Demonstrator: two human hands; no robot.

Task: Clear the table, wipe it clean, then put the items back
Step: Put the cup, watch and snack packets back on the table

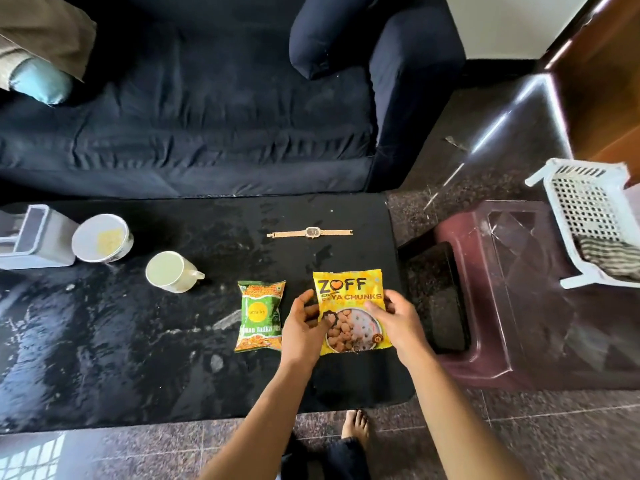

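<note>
A yellow soya chunks packet lies at the right end of the black table. My left hand grips its left edge and my right hand grips its right edge. Just left of it lies a green snack packet. A gold wristwatch lies stretched out farther back. A white mug, a white round container and a grey box stand toward the left. The tabletop looks wet and streaked.
A dark blue sofa runs along the far side of the table. A maroon plastic stool stands to the right, with a white basket holding a striped cloth on it. My bare foot is on the tiled floor.
</note>
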